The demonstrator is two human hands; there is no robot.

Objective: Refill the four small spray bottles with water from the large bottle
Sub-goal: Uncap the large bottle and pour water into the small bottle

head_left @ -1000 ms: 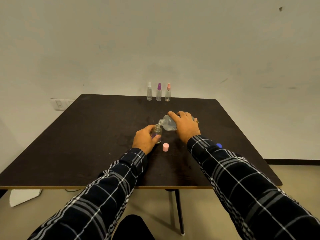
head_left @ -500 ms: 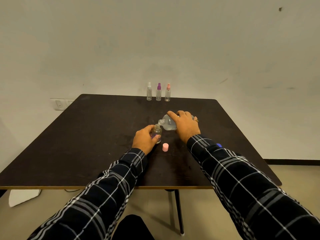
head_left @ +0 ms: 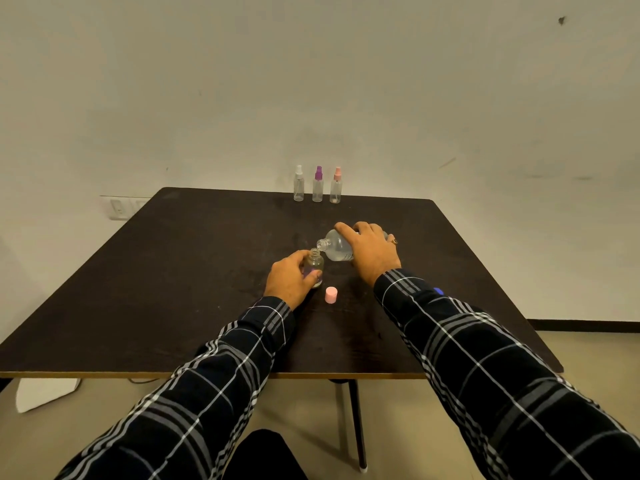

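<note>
Your pour turns on one small gap: the mouth of the large bottle [head_left: 334, 247] against the open neck of the small bottle [head_left: 314, 263]. The large bottle lies tipped almost flat, with its long axis running right to left and its neck pointing left. Its lip sits just above and just right of the small neck, nearly touching. I cannot tell whether water is passing.

The small bottle stands upright on the table [head_left: 173, 271], near the middle. Your left hand [head_left: 289, 280] grips it from the left and near side, fingers [head_left: 301, 256] curled round its body, pinning it in place. Your right hand [head_left: 370, 252] holds the large bottle from above, with its fingers closed over the shoulder and one stretched toward the neck. That right hand is the nearer one to the pour, so it governs the tilt.

A pink cap [head_left: 331, 294] stands just on the near side of the small bottle, and a blue cap [head_left: 438, 291] peeks out beside your right sleeve. The white-topped spray bottle [head_left: 299, 183], purple-topped spray bottle [head_left: 318, 184] and pink-topped spray bottle [head_left: 336, 185] stand in a row at the far edge, tops on, well apart from your hands.

The receiving neck is narrow, so I judge a spill likely if the lip drifts. Roll the wrist gently and hold the lip over the opening
</note>
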